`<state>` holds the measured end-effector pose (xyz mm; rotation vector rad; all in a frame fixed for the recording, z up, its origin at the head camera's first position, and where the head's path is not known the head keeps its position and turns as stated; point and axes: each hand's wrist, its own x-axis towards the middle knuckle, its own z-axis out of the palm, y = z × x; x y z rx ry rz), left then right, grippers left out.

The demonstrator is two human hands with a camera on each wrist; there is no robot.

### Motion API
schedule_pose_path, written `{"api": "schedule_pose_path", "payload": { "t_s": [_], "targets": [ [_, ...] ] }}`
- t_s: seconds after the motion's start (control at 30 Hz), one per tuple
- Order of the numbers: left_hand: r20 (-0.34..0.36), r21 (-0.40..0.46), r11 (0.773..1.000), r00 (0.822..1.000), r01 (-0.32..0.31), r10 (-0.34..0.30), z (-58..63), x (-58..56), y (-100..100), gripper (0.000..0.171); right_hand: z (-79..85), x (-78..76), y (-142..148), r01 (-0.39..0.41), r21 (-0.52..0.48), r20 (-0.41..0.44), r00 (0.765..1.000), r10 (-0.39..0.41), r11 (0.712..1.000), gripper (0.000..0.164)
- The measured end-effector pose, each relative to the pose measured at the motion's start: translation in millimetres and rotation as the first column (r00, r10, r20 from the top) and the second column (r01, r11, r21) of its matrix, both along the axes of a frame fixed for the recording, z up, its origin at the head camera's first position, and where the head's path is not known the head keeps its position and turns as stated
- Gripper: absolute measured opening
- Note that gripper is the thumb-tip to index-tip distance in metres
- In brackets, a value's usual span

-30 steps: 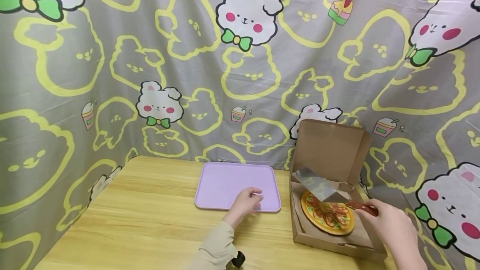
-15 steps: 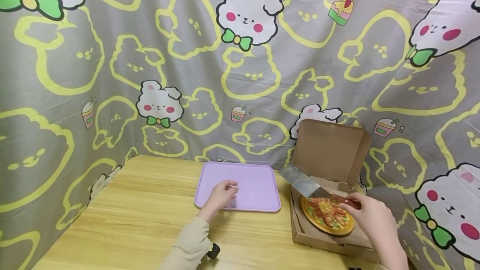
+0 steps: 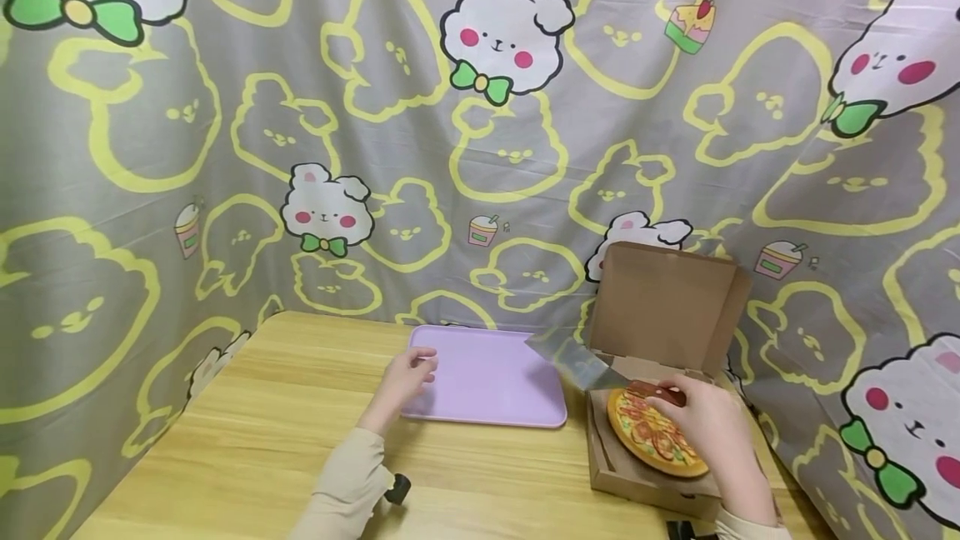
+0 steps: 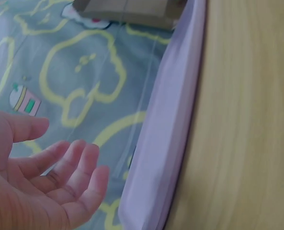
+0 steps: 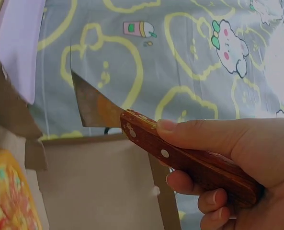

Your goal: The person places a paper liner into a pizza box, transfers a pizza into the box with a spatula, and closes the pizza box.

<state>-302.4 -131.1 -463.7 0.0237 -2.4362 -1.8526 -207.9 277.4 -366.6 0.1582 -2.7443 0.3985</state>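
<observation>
One flat-bladed metal spatula with a red-brown wooden handle is held up in the right hand, its blade pointing left. From my end I see one grey fabric backdrop, printed with yellow outlines and white rabbits, behind one light yellow wood-grain table. On it I count one brown cardboard box at the right, lid up, and just left of that one rectangular lilac tray with rounded corners. In my head view the blade spans the gap between the two. One round pizza with a golden crust and red and green topping lies inside the box, partly hidden by the right hand. I count two bare hands. The left hand is at the tray's left edge, fingers loosely bent and holding nothing; I cannot tell whether it touches the rim. The right hand's fingers curl round the handle from below, thumb along the top. Smallest, my right wrist view shows two pale round rivets in the handle.
</observation>
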Motion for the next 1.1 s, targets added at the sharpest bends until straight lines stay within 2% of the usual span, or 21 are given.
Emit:
{"api": "schedule_pose_path", "payload": {
  "t_s": [0.37, 0.6, 0.8, 1.1],
  "targets": [
    [0.016, 0.009, 0.997, 0.997, -0.076, 0.076, 3.0, -2.2, -30.8, 0.037, -2.6, -12.8, -26.0, -0.026, -0.027, 0.026, 0.999, 0.027, 0.999, 0.026],
    [0.069, 0.034, 0.995, 0.994, -0.092, 0.09, -6.9, -3.2, -44.1, 0.039, -12.6, -23.0, -43.4, -0.058, -0.108, 0.032, 0.998, 0.062, 0.992, 0.019],
    [0.095, 0.001, 0.995, 0.991, -0.1, 0.099, -15.5, -4.7, -51.0, 0.041, -24.4, -34.4, -57.2, -0.054, -0.082, -0.042, 0.998, 0.051, 0.995, 0.021],
    [0.122, 0.021, 0.996, 0.989, -0.088, 0.085, -25.5, -6.8, -56.7, 0.042, -44.0, -50.0, -83.5, -0.044, -0.098, -0.04, 0.998, 0.041, 0.994, 0.021]
  ]
}}
